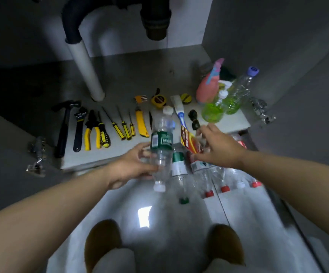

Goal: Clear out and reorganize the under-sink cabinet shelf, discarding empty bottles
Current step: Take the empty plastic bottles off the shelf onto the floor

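Note:
My left hand (132,166) grips a clear bottle with a green label (162,141) at the cabinet shelf's front edge (100,158); a white cap (159,187) shows at its near end. My right hand (216,146) curls round a bottle with a red and yellow label (190,141) just right of it. Both are blurred. Several empty clear bottles lie on the floor below, one with a green cap (183,200), others with red caps (208,193). Another white-capped bottle (167,111) shows behind the green-labelled one.
Tools lie in a row on the shelf: hammer (64,127), wrench (79,131), pliers (89,131), screwdrivers (120,127), yellow knife (141,123), tape measure (158,99). At the right stand a pink spray bottle (207,89), a green pump bottle (212,111) and a purple-capped bottle (238,91). A white drain pipe (86,71) rises behind.

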A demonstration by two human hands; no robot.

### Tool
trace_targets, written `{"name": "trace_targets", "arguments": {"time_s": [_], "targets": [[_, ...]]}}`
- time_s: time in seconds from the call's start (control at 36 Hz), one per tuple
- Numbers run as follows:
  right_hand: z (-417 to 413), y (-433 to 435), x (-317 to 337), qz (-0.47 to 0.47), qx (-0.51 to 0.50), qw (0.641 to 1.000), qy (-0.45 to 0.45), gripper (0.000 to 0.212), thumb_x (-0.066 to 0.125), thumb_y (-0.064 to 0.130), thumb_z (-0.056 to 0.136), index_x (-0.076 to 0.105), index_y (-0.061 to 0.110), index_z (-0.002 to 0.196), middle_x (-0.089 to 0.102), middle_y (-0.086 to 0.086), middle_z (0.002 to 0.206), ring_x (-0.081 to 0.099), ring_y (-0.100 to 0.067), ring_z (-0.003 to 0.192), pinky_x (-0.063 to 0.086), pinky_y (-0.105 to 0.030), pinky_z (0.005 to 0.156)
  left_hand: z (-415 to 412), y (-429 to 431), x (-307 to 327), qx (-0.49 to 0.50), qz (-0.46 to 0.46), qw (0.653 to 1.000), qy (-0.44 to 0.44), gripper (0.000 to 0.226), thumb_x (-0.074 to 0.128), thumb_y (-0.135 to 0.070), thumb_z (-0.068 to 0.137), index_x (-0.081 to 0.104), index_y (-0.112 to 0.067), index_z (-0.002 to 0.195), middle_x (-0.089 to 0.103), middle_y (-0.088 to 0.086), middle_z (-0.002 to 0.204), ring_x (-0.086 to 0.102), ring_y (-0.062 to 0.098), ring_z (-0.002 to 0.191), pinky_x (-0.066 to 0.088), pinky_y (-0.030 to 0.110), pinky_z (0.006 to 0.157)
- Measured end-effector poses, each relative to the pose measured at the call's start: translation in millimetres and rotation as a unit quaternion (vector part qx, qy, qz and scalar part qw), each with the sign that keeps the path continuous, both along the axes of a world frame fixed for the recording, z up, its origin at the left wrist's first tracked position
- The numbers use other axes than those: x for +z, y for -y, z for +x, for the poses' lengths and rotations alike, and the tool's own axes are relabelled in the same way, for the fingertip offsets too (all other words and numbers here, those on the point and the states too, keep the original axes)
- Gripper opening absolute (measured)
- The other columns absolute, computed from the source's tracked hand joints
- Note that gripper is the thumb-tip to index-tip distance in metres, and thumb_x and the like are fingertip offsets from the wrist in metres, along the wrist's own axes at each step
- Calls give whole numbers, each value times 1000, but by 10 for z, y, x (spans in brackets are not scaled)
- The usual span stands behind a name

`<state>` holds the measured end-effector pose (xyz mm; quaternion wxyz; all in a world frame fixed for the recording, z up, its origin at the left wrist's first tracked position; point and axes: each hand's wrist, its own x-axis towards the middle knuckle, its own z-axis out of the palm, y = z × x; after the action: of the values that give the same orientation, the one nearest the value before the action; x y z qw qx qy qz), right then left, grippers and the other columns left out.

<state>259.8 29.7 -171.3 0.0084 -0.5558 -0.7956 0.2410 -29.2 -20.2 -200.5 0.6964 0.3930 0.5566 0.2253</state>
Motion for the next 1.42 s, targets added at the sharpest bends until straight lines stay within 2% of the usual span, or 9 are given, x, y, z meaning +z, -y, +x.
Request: {"name": "trace_targets", "arguments": {"time_s": [0.22,0.36,0.53,0.75,0.86,1.0,1.08,1.25,1.42], "targets": [[385,621,-345,-130,-32,990,38,72,78,59,75,40,31,129,45,1,136,59,-17,100,58,-32,80,163,680,-386,-81,-111,990,-33,81,84,-1,77,45,-27,142,60,4,133,72,27,107,62,43,87],[410,732,-570,-166,-60,983,43,77,80,58,73,38,31,131,43,-1,139,56,-23,113,57,-38,92,253,780,-704,-36,-128,989,-64,106,88,-1,72,24,-41,146,57,-3,122,68,27,106,63,38,71],[435,738,-739,-138,-51,984,104,88,77,63,74,33,27,142,41,-2,143,57,-24,120,57,-40,93,419,555,-915,-6,-59,992,-113,112,80,1,80,6,-34,156,56,6,132,66,28,109,63,49,80],[432,720,-891,-100,-88,984,117,98,81,61,70,22,37,145,30,-4,147,60,-30,117,58,-44,90,666,286,-1000,-33,24,992,-120,96,76,0,84,20,-26,157,52,4,145,56,22,128,51,48,105],[452,765,-907,-63,-91,987,115,84,79,58,74,29,39,139,32,-6,142,61,-30,114,60,-42,88,722,243,-981,-69,10,989,-133,90,71,-4,90,18,-28,158,53,5,144,60,23,119,56,34,85],[623,664,-803,-54,-117,985,116,74,80,49,78,35,33,135,34,-11,138,62,-34,111,61,-46,86,769,94,-884,-169,-8,966,-197,84,67,-11,94,17,-26,159,59,17,131,64,36,96,57,51,81],[752,562,-778,-34,-153,978,140,72,79,50,79,37,28,133,36,-13,139,61,-35,111,60,-48,86,822,-24,-812,-211,-9,953,-217,71,66,-12,95,28,-22,154,61,20,124,60,29,88,54,41,72],[798,453,-917,0,-224,962,153,80,78,41,84,31,24,147,35,-14,144,56,-34,121,56,-47,94,883,-83,-792,-325,4,897,-299,81,65,-26,97,14,-20,160,61,14,128,65,32,110,56,47,95],[711,357,-1086,-15,-239,959,149,84,81,12,80,35,17,150,31,-17,148,51,-33,128,51,-42,101,829,-107,-919,-330,35,880,-341,78,62,-31,95,18,-25,159,54,13,139,61,26,114,55,42,98]]}}
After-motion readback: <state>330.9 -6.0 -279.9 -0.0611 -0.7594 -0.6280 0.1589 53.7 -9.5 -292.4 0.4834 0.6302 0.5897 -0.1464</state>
